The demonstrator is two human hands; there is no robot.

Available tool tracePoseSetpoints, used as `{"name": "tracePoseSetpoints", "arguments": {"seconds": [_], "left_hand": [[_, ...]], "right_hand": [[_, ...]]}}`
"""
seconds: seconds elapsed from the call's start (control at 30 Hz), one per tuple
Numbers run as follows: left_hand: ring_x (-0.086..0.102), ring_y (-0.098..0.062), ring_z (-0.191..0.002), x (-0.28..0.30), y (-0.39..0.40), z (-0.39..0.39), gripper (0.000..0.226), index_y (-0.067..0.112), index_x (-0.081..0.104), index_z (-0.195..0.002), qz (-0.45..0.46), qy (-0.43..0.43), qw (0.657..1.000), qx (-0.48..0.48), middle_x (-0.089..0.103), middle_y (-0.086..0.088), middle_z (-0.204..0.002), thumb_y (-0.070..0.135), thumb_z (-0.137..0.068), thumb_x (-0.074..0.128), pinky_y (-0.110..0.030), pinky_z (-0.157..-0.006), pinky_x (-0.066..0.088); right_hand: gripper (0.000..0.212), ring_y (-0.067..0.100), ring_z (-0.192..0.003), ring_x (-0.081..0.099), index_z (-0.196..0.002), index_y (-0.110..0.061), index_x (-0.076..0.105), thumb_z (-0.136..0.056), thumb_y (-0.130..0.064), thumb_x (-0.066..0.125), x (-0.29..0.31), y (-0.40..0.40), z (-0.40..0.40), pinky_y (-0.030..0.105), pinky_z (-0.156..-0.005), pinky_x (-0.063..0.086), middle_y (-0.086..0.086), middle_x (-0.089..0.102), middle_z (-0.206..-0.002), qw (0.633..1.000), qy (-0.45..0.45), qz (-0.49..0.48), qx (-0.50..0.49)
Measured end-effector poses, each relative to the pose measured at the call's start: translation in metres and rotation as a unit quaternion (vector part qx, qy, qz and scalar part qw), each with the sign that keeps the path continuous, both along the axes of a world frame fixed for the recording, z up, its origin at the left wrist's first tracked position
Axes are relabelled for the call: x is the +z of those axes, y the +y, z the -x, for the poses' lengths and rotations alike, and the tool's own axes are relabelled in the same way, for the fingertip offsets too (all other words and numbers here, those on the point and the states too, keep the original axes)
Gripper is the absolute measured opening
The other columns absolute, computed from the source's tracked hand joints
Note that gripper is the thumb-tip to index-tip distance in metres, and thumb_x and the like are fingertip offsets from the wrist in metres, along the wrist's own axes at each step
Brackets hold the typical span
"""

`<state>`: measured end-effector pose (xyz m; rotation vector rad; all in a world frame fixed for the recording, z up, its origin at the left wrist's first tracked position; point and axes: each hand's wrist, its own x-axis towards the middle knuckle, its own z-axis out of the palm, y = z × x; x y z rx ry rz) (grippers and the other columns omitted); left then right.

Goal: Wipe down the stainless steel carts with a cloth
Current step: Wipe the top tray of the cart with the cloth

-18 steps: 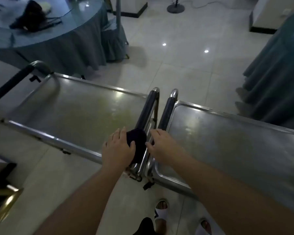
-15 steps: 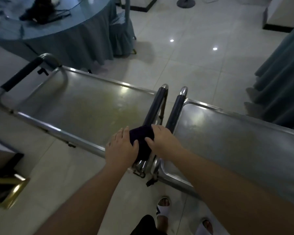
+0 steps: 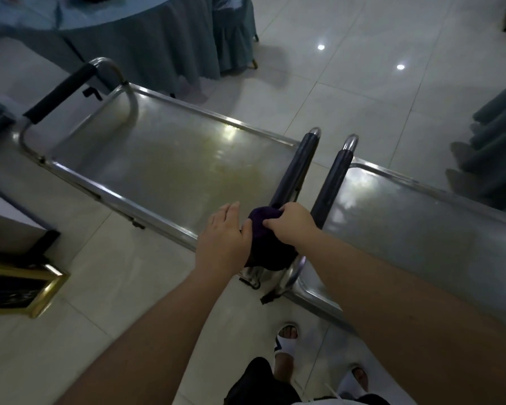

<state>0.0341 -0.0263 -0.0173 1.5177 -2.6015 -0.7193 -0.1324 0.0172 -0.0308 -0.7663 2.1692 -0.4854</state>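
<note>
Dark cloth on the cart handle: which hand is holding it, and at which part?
The right hand grips the dark cloth at its top; the left hand touches its left side.

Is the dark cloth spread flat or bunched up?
Bunched: the cloth sits as a rounded wad over the handle, gripped by the right hand.

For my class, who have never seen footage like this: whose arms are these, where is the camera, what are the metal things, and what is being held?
The single picture comes from a camera worn on a person's head, looking down, so the arms are the wearer's own. Two stainless steel carts stand end to end: the left cart and the right cart, their dark padded handles side by side. The right hand grips a dark cloth bunched over the left cart's handle. The left hand rests beside it, thumb against the cloth, fingers straight. Nothing else lies on the cart tops.
</note>
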Motion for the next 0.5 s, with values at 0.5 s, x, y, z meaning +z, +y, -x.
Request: {"name": "tracePoseSetpoints", "arguments": {"seconds": [0.5], "left_hand": [[0.053, -0.031, -0.132, 0.028, 0.020, 0.120, 0.042, 0.012, 0.055, -0.145, 0.024, 0.100, 0.983, -0.153, 0.056, -0.009, -0.143, 0.034, -0.111, 0.041, -0.046, -0.110, 0.042]], "right_hand": [[0.016, 0.027, -0.087, 0.072, -0.100, -0.018, 0.072, -0.090, -0.005, 0.075, 0.064, 0.165, 0.130, 0.045, -0.079, 0.062, 0.010, 0.074, -0.094, 0.873, -0.251, 0.287, -0.304]]}}
